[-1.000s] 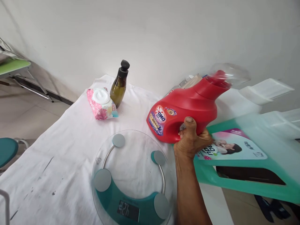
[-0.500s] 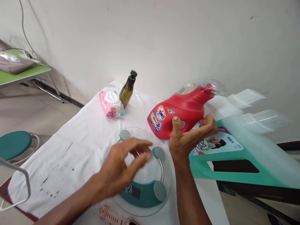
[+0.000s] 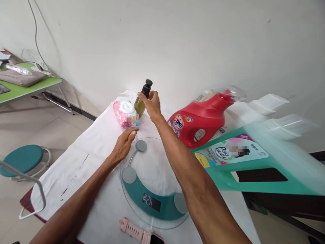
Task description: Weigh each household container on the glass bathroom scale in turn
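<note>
My right hand (image 3: 153, 105) reaches to the back of the table, its thumb and fingers around the upper part of a dark green pump bottle (image 3: 140, 107) with a black top. The bottle still stands beside a pink and white pack of wet wipes (image 3: 126, 115). Just in front of that pack is my left hand (image 3: 124, 144), fingers stretched out and holding nothing; whether its fingertips touch the pack I cannot tell. Below both hands lies a round glass scale (image 3: 146, 195) with a teal band and a lit display, partly covered by my right arm.
On the right stand a red detergent bottle (image 3: 203, 117) and a large green jug (image 3: 228, 169) with a white cap. A pink-strapped watch (image 3: 137, 232) lies at the front edge. Left of the white-covered table (image 3: 76, 176) are a teal stool (image 3: 21, 159) and a green table (image 3: 48, 83).
My right hand has left the red detergent bottle, crossed to the back left and closed around the pump bottle. My left hand has moved off the scale towards the wipes.
</note>
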`<act>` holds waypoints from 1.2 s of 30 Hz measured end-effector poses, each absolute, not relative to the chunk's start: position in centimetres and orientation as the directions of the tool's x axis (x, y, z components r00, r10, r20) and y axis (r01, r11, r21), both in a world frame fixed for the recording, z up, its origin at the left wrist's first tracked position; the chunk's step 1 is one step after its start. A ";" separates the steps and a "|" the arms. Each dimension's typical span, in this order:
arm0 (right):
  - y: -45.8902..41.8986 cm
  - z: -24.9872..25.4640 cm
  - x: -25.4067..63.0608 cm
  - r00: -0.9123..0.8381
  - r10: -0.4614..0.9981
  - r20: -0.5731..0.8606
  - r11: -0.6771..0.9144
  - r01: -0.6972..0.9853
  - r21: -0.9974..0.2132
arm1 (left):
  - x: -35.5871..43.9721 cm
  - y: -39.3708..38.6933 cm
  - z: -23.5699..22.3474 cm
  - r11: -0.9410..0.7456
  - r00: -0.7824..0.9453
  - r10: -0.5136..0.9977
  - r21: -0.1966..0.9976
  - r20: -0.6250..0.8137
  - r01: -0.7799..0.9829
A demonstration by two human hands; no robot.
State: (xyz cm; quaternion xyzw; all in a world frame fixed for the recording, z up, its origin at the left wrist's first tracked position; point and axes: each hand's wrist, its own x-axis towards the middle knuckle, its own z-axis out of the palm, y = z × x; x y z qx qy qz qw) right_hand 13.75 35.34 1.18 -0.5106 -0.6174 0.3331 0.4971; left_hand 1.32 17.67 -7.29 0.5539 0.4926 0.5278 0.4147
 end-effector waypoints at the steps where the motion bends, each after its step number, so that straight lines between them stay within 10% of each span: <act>1: 36.1 0.9 13.1 0.006 0.962 0.273 0.260 0.288 -0.922 | 1.5 17.8 -7.8 -0.157 -0.034 0.987 0.984 0.160 0.079; 18: 32.0 5.7 19.0 0.029 0.797 0.603 0.571 0.289 -0.768 | 1.8 18.7 -8.4 -0.091 0.072 0.994 0.993 0.086 0.078; 36: 11.4 3.7 26.0 0.030 0.923 0.384 0.357 0.306 -0.882 | 1.6 19.3 -8.6 -0.179 0.115 0.980 0.974 0.164 0.136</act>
